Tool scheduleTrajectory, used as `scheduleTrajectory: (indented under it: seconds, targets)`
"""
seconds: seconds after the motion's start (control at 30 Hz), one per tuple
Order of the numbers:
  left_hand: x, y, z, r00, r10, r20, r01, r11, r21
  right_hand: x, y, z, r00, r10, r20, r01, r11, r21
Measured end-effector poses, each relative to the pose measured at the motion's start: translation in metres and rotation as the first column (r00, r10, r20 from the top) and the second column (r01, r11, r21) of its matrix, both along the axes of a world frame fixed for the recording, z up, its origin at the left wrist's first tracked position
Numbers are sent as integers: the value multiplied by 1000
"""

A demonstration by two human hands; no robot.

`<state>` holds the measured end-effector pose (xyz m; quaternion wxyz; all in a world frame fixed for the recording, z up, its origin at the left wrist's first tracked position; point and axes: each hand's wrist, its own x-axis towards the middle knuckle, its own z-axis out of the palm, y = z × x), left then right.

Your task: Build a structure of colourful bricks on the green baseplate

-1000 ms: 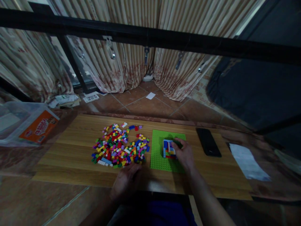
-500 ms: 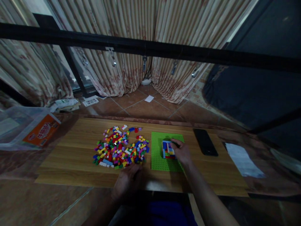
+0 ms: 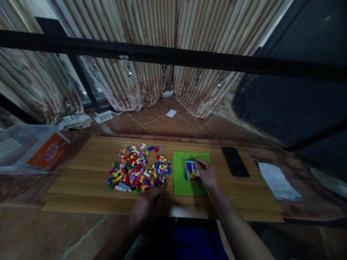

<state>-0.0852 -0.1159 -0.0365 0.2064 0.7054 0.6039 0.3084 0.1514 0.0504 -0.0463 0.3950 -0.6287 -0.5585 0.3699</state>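
A green studded baseplate (image 3: pixel 178 184) lies on the wooden table, bearing a small square build of coloured toy bricks (image 3: pixel 192 173) with a light-blue and white edge. My right hand (image 3: pixel 208 174) is at the right side of this build, thumb and fingers pinched together at its upper right corner. Something small and dark shows at the fingertips, too indistinct to name. At the near edge of the loose brick pile (image 3: pixel 138 171) rests my left hand (image 3: pixel 146 205), its fingers curled in. What it holds, if anything, is hidden in shadow.
A black phone (image 3: pixel 235 162) lies right of the baseplate on the table (image 3: pixel 81 180). Beyond the table's right end is a white paper sheet (image 3: pixel 279 180). At the left stands a clear plastic box (image 3: pixel 18 155) with an orange label. A black metal bar (image 3: pixel 151 52) crosses before the curtains.
The whole view has shifted very slightly. My right hand stays at the brick build with its fingers pinched, and my left hand remains curled by the pile.
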Motion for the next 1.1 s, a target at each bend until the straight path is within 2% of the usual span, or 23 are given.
scheduleTrajectory:
  seconds: [0.23,0.43,0.53,0.67,0.77,0.9,1.1]
  targets:
    - [-1,0,0,999,7,32,-7,1000,10,8,0,11,999,21,-41,-21,1000,2]
    - [1,-2,3,1000,19,17,-20,999,43,27,-2,21,982,-120,-144,135,986,100]
    - [2,-2,6,1000,20,4,-20,1000,21,21,-10,33,984,-119,-133,135,983,122]
    - [3,-2,8,1000,17,12,-17,1000,-9,-4,-27,46,997,-14,-73,26,984,175]
    - [3,-2,8,1000,23,17,-22,999,-30,-29,-37,49,993,115,37,-121,965,234]
    - [3,-3,5,1000,21,14,-20,999,-42,-58,-40,50,946,242,215,-295,918,266]
    - [4,-4,1,1000,10,-10,-10,1000,-9,-84,-29,53,843,307,442,-435,872,223]
